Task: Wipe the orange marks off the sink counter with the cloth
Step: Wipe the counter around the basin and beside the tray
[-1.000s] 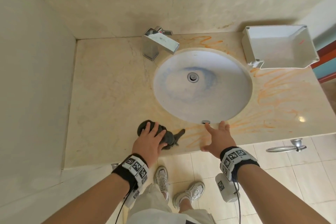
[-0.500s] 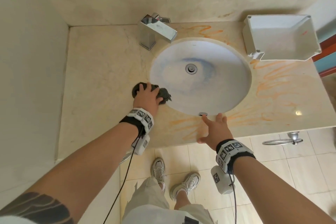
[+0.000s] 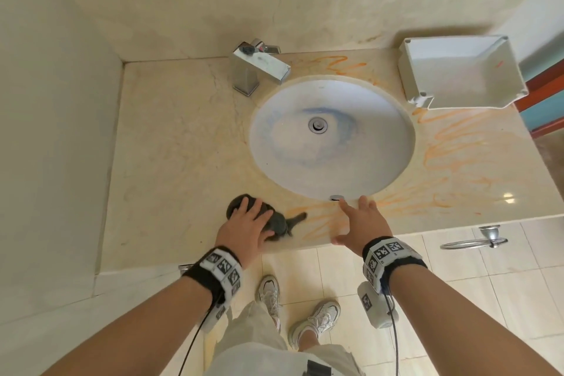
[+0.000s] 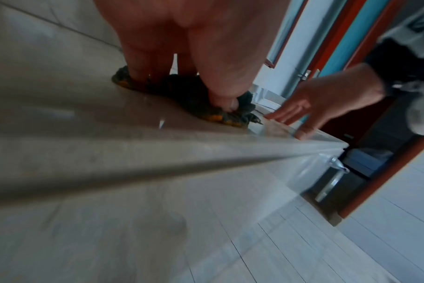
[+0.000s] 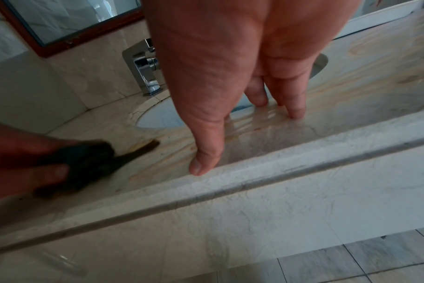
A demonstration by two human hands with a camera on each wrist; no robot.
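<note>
A dark grey cloth (image 3: pixel 279 224) lies bunched on the beige marble counter (image 3: pixel 171 137), near the front edge and left of the sink's front. My left hand (image 3: pixel 251 221) lies over it, fingers spread on top and thumb tucked against its side, gripping it (image 4: pixel 182 86). Orange marks (image 3: pixel 317 220) streak the counter just right of the cloth; more orange marks (image 3: pixel 457 149) cover the counter right of the sink and behind it. My right hand (image 3: pixel 363 223) rests flat on the front edge, fingers straight (image 5: pixel 295 109), holding nothing.
A round white sink basin (image 3: pixel 329 137) is set in the counter, with a chrome faucet (image 3: pixel 256 70) behind it on the left. A white tray (image 3: pixel 460 76) stands at the back right. A towel ring (image 3: pixel 476 241) hangs below the counter's front. A wall closes the left side.
My left hand had slid the cloth up beside the sink's left rim and has now pulled it back to the front edge. The right hand stayed on the counter.
</note>
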